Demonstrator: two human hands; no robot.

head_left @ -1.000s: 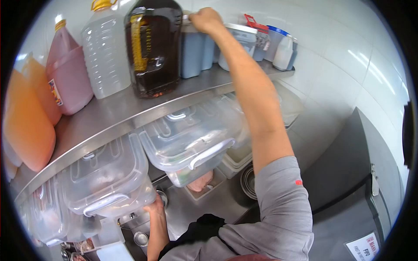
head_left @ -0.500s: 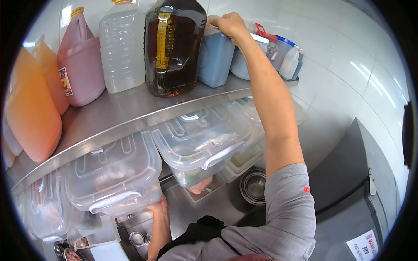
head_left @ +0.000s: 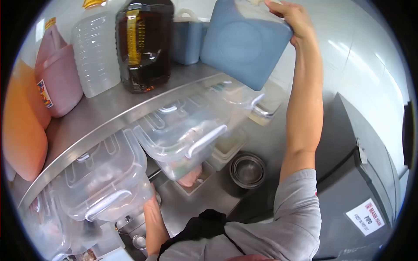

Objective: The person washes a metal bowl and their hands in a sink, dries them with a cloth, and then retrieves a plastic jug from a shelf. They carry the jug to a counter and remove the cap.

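Observation:
My right hand (head_left: 292, 17) is up at the top right, its fingers wrapped round the top of a jug of blue liquid (head_left: 246, 45). The jug is tilted and hangs off the front edge of the steel shelf (head_left: 104, 111). Lower down, my left hand (head_left: 151, 201) is against the right end of a clear lidded box (head_left: 104, 178); the box hides most of its fingers. On the shelf, a second blue container (head_left: 187, 41) stands beside a large bottle of dark liquid (head_left: 146, 48).
A clear bottle (head_left: 95, 56), a pink jug (head_left: 58, 78) and an orange jug (head_left: 21, 126) line the shelf's left part. Another lidded box (head_left: 180, 130) is below the shelf. Nested metal pots (head_left: 247, 170) sit on the counter; a grey cabinet (head_left: 352, 187) is at right.
My right hand has lifted the blue jug from the shelf and moved it right, tilting it. The second blue container now shows. The view has shifted, and my left hand remains by the box.

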